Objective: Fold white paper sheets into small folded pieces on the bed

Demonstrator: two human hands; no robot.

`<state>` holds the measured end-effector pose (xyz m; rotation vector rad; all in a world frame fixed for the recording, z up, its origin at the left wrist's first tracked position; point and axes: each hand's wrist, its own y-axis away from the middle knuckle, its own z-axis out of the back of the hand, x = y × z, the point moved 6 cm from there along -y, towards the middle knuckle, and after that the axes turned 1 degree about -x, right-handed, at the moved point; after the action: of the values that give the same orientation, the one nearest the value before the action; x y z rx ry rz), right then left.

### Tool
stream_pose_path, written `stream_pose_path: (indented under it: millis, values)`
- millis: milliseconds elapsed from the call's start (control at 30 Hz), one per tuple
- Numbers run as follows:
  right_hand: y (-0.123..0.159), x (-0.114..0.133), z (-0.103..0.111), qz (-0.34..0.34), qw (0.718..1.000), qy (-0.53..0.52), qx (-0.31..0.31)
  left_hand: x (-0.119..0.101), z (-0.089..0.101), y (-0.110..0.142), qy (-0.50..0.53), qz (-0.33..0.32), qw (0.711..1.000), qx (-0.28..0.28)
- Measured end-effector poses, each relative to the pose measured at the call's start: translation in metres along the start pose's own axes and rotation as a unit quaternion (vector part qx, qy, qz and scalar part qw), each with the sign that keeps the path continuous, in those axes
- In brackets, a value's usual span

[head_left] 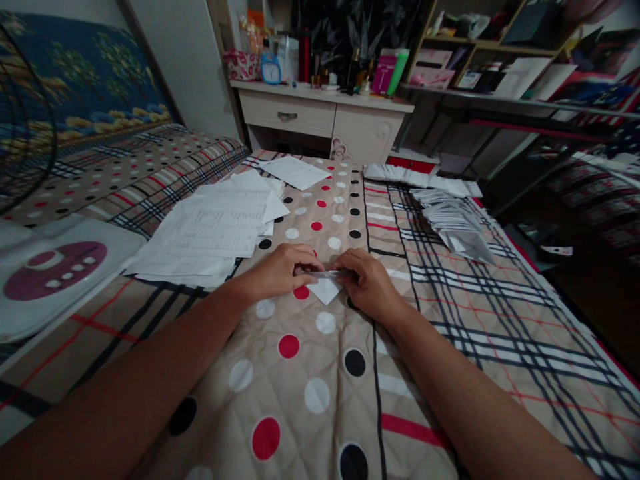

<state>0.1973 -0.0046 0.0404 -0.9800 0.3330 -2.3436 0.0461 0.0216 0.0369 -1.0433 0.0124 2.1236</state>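
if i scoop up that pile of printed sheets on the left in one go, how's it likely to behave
The pile of printed sheets will probably slide apart, since its edges lie uneven and fanned. Single sheets would likely flop, as they look like thin paper. Tipping seems unlikely: it lies low and spread out on the bedspread.

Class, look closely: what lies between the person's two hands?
In the head view, a folded white paper lies between the left hand and right hand, held by both.
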Motion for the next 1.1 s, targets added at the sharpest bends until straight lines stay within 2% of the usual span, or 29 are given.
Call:
stream_pose_path:
  millis: [167, 400, 600, 700, 900, 1100]
  values:
    - [0.001, 0.0, -0.003, 0.018, 0.999, -0.033, -0.003, 0.002, -0.004, 0.0, 0.01, -0.001, 1.0, 0.008]
    - [0.004, 0.008, -0.004, 0.079, 0.997, 0.023, 0.009, -0.004, -0.004, 0.001, -0.004, -0.035, 0.999, 0.018]
    - [0.001, -0.001, -0.002, -0.014, 1.0, 0.023, 0.009, -0.006, -0.002, 0.001, -0.017, 0.01, 0.999, 0.033]
    - [0.0, -0.004, -0.003, -0.034, 0.999, -0.001, 0.006, -0.003, -0.004, 0.0, -0.006, 0.038, 0.999, 0.034]
    - [0.002, 0.002, -0.005, 0.021, 0.999, -0.039, -0.004, 0.002, -0.007, 0.0, 0.025, 0.04, 0.999, 0.002]
    - [0.005, 0.012, -0.006, 0.108, 0.994, 0.021, 0.001, -0.004, -0.007, 0.0, 0.027, -0.002, 0.999, 0.029]
